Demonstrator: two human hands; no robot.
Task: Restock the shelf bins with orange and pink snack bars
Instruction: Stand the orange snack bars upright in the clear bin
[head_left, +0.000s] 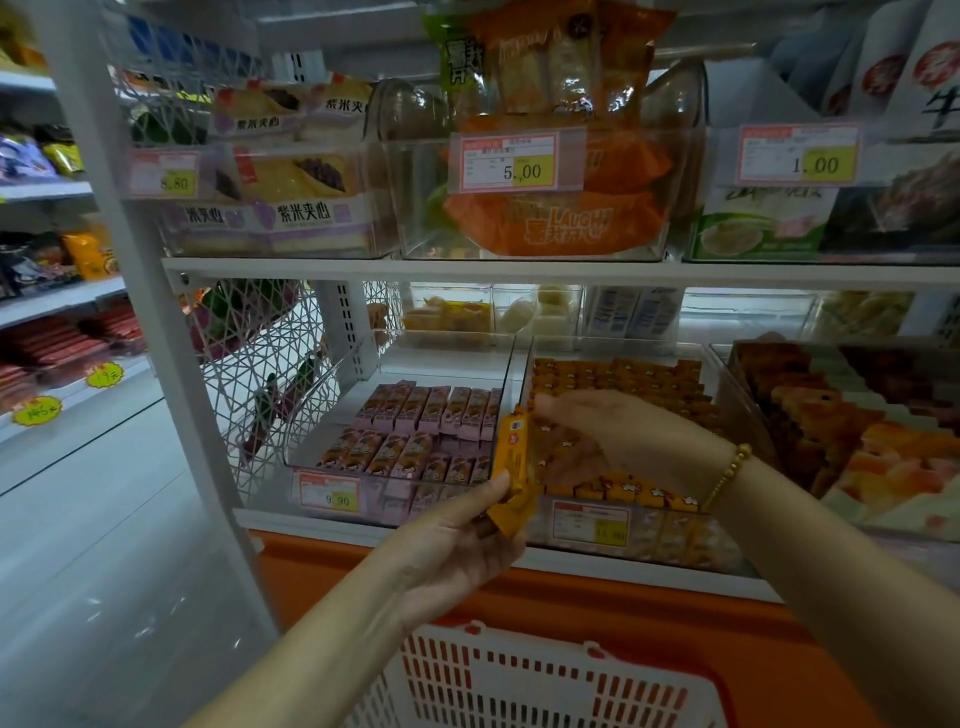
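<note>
My left hand (467, 535) grips a small stack of orange snack bars (511, 470), held upright in front of the lower shelf. My right hand (608, 436) reaches over the clear bin of orange bars (623, 384), its fingertips touching the top of the held stack. Whether it pinches a bar I cannot tell. Left of that bin, a second clear bin (332, 410) holds rows of pink snack bars (426, 410), with bare floor showing at its back.
A white and red shopping basket (545, 675) sits below my arms against the orange base of the shelf (623, 597). Another bin of mixed cakes (857, 431) stands to the right. The upper shelf carries packaged breads and orange crisp bags behind price tags. An aisle floor lies left.
</note>
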